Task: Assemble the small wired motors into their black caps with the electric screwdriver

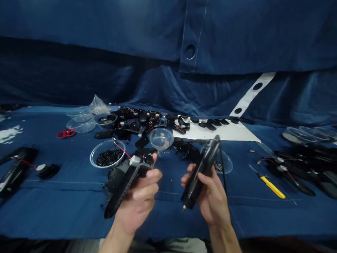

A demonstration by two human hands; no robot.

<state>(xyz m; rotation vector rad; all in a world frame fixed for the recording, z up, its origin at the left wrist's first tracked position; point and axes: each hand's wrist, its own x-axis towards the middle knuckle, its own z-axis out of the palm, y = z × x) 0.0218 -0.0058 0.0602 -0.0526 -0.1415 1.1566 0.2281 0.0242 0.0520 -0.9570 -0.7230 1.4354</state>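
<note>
My left hand (142,196) is closed around a black plastic housing (123,193), a long tapered part with a small white motor and a red wire at its upper end. A black electric screwdriver (201,172) sits in my right hand (214,196), its bit pointing down toward me and its cord running off the top end. The two hands are apart, above the blue cloth. Behind the left hand stands a clear bowl of small black parts (108,157). Another clear bowl (221,163) with small screws is partly hidden behind the screwdriver.
A clear bowl (161,138) with tiny pieces stands in the middle, before a heap of black parts (142,121). Red scissors (65,133) lie left; a yellow-handled screwdriver (272,187) lies right. More black housings (297,168) are piled at far right. A white sheet (223,131) carries several black parts.
</note>
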